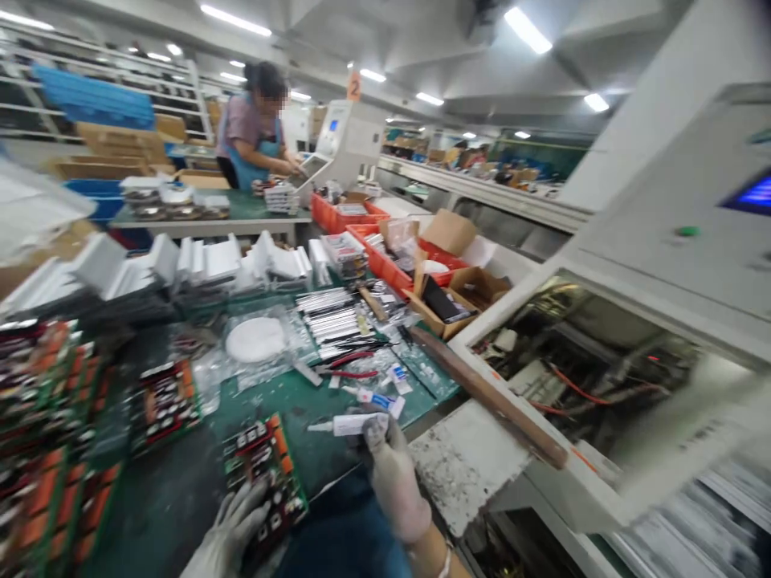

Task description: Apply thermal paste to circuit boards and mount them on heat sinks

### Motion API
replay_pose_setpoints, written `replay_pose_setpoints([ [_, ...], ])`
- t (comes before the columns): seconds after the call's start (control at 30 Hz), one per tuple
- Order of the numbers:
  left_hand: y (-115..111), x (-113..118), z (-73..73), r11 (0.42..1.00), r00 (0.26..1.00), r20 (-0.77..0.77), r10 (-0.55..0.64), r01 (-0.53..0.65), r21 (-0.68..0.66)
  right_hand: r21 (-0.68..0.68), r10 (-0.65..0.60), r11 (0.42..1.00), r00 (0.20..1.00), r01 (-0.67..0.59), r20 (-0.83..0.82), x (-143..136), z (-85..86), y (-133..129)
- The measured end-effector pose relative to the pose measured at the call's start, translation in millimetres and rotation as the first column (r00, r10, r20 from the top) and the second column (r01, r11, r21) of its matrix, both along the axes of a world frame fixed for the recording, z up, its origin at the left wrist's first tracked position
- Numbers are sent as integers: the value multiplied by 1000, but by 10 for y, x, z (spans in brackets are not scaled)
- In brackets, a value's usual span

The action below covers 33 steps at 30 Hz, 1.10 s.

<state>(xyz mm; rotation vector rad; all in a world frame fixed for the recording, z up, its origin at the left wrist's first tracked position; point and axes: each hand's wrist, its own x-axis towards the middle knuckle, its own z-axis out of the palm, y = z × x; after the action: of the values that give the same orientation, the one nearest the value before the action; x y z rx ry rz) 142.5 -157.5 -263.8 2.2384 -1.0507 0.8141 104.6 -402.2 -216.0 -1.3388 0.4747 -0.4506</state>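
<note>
My left hand [232, 530], in a pale glove, grips the left edge of a green circuit board [277, 466] with dark and orange parts; its fingers lie over the board. My gloved right hand [389, 466] is closed around a white glue tube [349, 424] whose thin nozzle points left, above the board's right side. Just beyond it, a blue-and-white tube [379, 399] lies on the green table. Red-handled pliers [349, 365] rest farther back. A second circuit board [165, 401] lies to the left.
Many boards stand stacked at the left [42, 466]. White metal profiles [210, 261] line the back of the table. Silvery strips [334, 321] and a white disc [256, 339] lie mid-table. A machine [602, 281] stands at right. A person [253, 136] works at another table.
</note>
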Motion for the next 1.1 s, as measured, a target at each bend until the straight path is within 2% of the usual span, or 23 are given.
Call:
replay_pose_setpoints([
  [0.03,-18,-72,50,999,999,10,43,-43,-16,-49,1,999,1000,-1,-10,-26,3,6],
  [0.17,-122,-239,274,996,997,13,79,-79,-36,-232,20,972,999,-31,-51,-96,-10,59],
  [0.27,-147,-270,333,997,998,-9,64,-64,-49,-298,50,952,996,-70,-77,-108,-36,113],
  [0.5,-123,-319,267,996,997,-58,41,-46,-79,-286,71,954,995,-89,-72,-2,-70,198],
  [0.77,-129,-344,269,997,997,-55,58,-61,-50,-317,92,943,994,-105,-56,44,-96,226],
  [0.93,-119,-342,233,996,996,-73,54,-58,-63,-392,85,915,995,-96,-46,37,-145,212],
  [1.1,-113,-346,224,997,994,-94,48,-54,-54,-464,91,884,994,-54,57,6,-207,201],
])
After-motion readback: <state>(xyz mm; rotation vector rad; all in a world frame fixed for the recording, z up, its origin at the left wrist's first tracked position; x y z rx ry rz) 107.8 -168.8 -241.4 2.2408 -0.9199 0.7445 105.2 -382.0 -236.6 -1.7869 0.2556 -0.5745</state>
